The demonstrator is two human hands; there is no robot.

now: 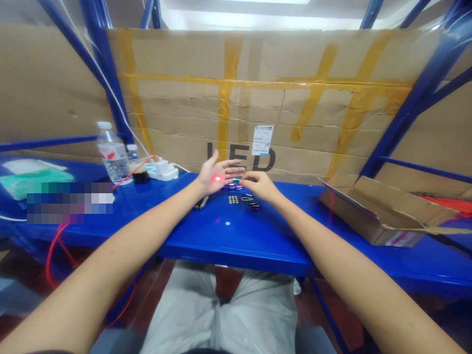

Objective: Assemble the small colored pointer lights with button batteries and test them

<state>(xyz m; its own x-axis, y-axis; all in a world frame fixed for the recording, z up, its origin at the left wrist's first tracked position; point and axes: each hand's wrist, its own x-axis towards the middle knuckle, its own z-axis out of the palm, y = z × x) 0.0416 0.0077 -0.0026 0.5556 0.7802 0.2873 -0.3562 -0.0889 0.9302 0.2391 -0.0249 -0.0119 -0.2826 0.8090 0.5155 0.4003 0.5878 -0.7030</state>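
Observation:
My left hand (216, 173) is open, palm turned up and fingers spread, with a bright red light spot on the palm. In my right hand (258, 186), pinched between the fingertips, is a small green laser pointer (237, 180) aimed toward that palm. Purple metal tubes (233, 187) lie on the blue table (199, 241) just beneath the hands. Small silver button cells (233, 199) sit in neat rows in front of them. To their right are several carabiner clips (250, 200). Dark slim tubes (201, 202) lie partly behind my left wrist.
An opened cardboard box (383, 216) stands on the right. At the left are a water bottle (112, 155), a small bottle of dark liquid (139, 169), a white power strip (162, 169) and a green packet (37, 179). A large cardboard panel (177, 113) backs the table.

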